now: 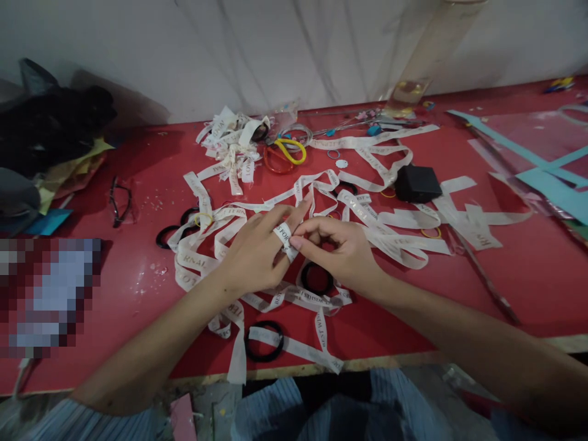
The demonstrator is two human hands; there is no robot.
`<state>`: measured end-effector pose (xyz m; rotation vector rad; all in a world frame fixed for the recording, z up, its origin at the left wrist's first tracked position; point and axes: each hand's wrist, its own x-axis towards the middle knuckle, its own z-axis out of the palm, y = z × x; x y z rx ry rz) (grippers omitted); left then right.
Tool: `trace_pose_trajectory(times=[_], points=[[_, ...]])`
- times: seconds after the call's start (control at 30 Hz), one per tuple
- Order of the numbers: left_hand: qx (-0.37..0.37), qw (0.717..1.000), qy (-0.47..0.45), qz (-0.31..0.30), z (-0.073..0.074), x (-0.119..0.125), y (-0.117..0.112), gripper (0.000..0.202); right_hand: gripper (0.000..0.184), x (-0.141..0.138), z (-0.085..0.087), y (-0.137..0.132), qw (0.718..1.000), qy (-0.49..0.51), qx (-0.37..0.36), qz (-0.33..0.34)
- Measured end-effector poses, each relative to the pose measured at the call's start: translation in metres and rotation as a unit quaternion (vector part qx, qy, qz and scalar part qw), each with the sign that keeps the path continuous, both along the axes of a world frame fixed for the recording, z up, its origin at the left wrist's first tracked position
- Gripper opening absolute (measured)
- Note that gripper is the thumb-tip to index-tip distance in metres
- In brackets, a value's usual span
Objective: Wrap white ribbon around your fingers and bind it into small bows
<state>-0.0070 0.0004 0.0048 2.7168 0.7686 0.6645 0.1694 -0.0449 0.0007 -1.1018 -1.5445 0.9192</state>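
Note:
My left hand (257, 251) is raised over the red table (528, 269) with a white printed ribbon (283, 234) wound round its outstretched fingers. My right hand (342, 248) meets it from the right and pinches the ribbon's end between thumb and fingertips. Long loops of the same ribbon (390, 236) trail across the table beneath both hands. A black hair tie (316, 278) lies just under my right hand. Another black hair tie (264, 341) rests near the front edge.
Yellow and red scissors (285, 153) lie by a ribbon pile (232, 144) at the back. A black box (417, 182) stands right of centre, eyeglasses (120, 200) at the left. Dark cloth (50, 125) is heaped far left. Teal paper strips (542, 162) cover the right.

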Motion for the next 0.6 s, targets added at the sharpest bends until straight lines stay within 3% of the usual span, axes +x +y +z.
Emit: trace_pose_trajectory(times=[0.13,0.33,0.43,0.6], points=[[0.028,0.999,0.015,0.005,0.0001,0.0006,-0.0013,0.062,0.009,-0.0030,-0.0003,-0.0008,1.000,0.009,-0.009,0.002],[0.043,0.998,-0.020,0.035,-0.0016,0.0019,-0.0025,0.022,0.010,-0.0035,-0.0010,-0.0020,0.999,-0.006,0.017,-0.040],[0.045,0.997,-0.031,0.050,-0.0035,0.0023,-0.0027,0.019,0.011,-0.0036,-0.0025,-0.0018,0.998,0.001,0.015,-0.058],[-0.032,0.990,-0.117,0.078,-0.0012,0.0047,-0.0045,0.017,0.006,-0.0031,-0.0029,-0.0011,0.997,-0.009,0.016,-0.071]])
